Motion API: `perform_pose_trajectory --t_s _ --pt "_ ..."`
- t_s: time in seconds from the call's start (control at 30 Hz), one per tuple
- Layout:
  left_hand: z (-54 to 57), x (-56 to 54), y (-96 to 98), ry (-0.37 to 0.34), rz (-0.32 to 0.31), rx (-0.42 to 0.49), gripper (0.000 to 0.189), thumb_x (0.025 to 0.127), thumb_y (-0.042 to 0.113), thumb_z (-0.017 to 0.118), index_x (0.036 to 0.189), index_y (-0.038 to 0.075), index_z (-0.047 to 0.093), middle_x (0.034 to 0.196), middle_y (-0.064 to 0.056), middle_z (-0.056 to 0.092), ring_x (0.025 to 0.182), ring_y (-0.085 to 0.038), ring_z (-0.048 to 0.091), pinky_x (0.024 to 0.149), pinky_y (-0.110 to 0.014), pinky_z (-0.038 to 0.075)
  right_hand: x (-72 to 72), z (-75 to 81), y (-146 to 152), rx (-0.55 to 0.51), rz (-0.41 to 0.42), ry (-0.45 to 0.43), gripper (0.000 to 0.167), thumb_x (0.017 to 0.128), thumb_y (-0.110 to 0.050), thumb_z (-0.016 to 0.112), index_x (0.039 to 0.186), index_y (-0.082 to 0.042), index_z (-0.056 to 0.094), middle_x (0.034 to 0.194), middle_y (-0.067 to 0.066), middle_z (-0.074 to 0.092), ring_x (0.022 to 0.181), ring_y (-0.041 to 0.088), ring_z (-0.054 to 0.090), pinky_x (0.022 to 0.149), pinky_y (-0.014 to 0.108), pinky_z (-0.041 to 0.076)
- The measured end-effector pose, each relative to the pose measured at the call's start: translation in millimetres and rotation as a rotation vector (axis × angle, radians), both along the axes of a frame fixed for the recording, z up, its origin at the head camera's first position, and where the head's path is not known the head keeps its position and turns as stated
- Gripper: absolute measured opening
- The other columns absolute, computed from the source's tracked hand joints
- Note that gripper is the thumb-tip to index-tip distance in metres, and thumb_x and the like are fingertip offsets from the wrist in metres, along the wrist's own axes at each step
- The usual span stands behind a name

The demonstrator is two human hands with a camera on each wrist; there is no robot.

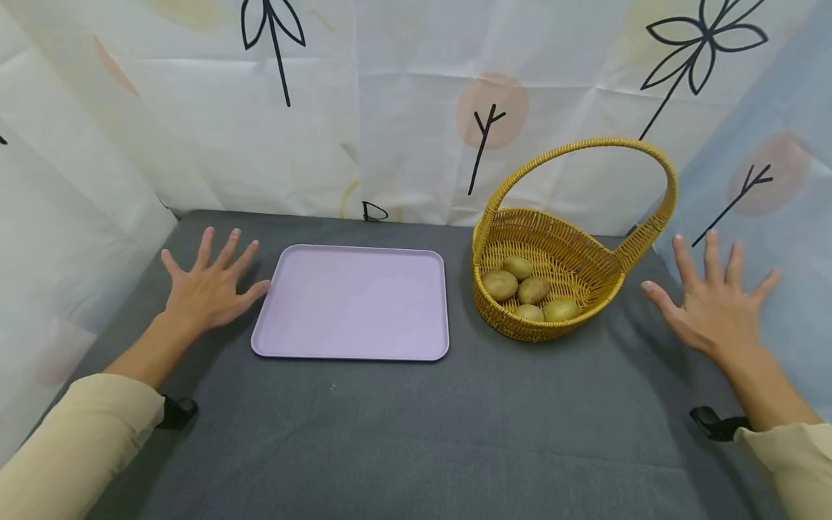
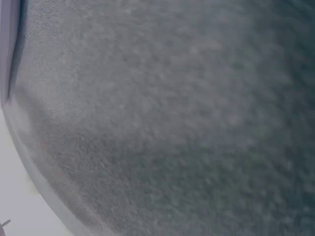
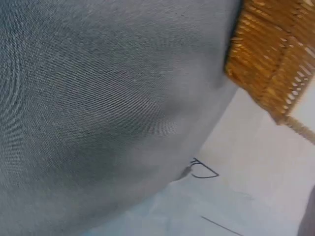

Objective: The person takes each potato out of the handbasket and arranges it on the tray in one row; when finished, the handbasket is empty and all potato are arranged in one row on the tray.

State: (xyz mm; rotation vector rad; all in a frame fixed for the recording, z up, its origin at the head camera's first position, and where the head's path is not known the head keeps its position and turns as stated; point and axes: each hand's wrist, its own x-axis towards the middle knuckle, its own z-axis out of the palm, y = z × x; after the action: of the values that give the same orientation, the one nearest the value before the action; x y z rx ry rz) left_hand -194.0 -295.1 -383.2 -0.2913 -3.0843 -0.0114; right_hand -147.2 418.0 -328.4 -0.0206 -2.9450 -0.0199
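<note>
In the head view my left hand (image 1: 206, 289) has its fingers spread, beside the left edge of a lilac rectangular tray (image 1: 351, 303). The thumb tip is at the tray's rim; whether it touches I cannot tell. My right hand (image 1: 718, 307), also with spread fingers, holds nothing to the right of a yellow-brown wicker basket (image 1: 520, 331). Inside the basket lie several brownish, rounded things that look like potatoes (image 1: 500, 284). Its tall arched handle stands upright. The right wrist view catches part of the basket (image 3: 270, 59); the tray's edge (image 2: 6, 44) shows in the left wrist view.
A dark grey cloth (image 1: 416, 433) covers the table. White fabric (image 1: 403, 130) with line-drawn plants hangs behind it and at the left, with a bluish panel (image 1: 780, 253) at the right. Dark straps (image 1: 177, 413) circle both wrists below beige sleeves.
</note>
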Motion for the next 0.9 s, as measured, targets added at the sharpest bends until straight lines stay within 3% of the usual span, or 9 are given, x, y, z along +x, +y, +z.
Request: perform_pose_trajectory --t_s 0.2,0.37,0.5,0.63,0.77,0.9 --pt "2.0 1.5 1.0 -0.077 -0.093 -0.041 0.077 0.099 0.063 0.040 0.159 0.017 0.025 0.165 -0.016 0.012 0.151 -0.042 -0.004 0.098 -0.083 -0.008 7.0 17.1 -17.8 0.067 0.118 0.083 0.084 0.098 -0.069 0.031 0.161 -0.023 -0.001 0.165 0.016 -0.016 0.150 0.040 -0.013 0.110 0.068 -0.014" --pt "1.9 0.5 1.3 -0.175 -0.169 0.000 0.078 0.097 0.062 0.048 0.158 0.017 0.029 0.165 -0.018 0.013 0.150 -0.046 0.001 0.099 -0.082 -0.001 6.5 24.9 -39.1 0.101 0.282 0.077 0.080 0.100 -0.063 0.037 0.162 -0.024 0.005 0.166 0.011 -0.013 0.152 0.032 -0.009 0.115 0.061 -0.011" --pt "2.6 -0.2 2.3 -0.256 -0.204 0.063 0.078 0.097 0.060 0.051 0.158 0.016 0.029 0.165 -0.017 0.015 0.149 -0.048 0.003 0.101 -0.081 0.002 1.2 25.2 -54.0 0.051 0.405 0.043 0.079 0.100 -0.060 0.042 0.162 -0.024 0.008 0.167 0.010 -0.008 0.153 0.030 -0.002 0.118 0.057 -0.006" --pt "2.2 -1.7 2.9 -0.349 -0.235 0.150 0.077 0.099 0.055 0.051 0.158 0.013 0.026 0.164 -0.017 0.016 0.147 -0.052 0.006 0.101 -0.081 0.006 -4.6 25.8 -64.8 -0.116 0.488 -0.116 0.076 0.101 -0.046 0.053 0.162 -0.026 0.012 0.167 0.010 -0.001 0.151 0.040 0.009 0.116 0.064 0.005" --pt "3.2 -2.7 4.9 -0.394 -0.259 0.210 0.076 0.100 0.050 0.053 0.158 0.008 0.026 0.164 -0.019 0.018 0.146 -0.054 0.008 0.100 -0.080 0.008 -9.5 27.8 -71.6 -0.260 0.461 -0.298 0.074 0.101 -0.038 0.056 0.161 -0.031 0.014 0.167 0.010 0.005 0.147 0.049 0.016 0.102 0.075 0.019" --pt "6.1 -3.1 7.1 -0.403 -0.266 0.225 0.077 0.099 0.048 0.056 0.156 0.004 0.028 0.162 -0.021 0.020 0.146 -0.054 0.008 0.100 -0.080 0.008 -18.7 30.9 -72.7 -0.324 0.478 -0.408 0.070 0.101 -0.035 0.057 0.160 -0.019 0.022 0.160 0.021 0.027 0.138 0.050 0.035 0.097 0.071 0.033"
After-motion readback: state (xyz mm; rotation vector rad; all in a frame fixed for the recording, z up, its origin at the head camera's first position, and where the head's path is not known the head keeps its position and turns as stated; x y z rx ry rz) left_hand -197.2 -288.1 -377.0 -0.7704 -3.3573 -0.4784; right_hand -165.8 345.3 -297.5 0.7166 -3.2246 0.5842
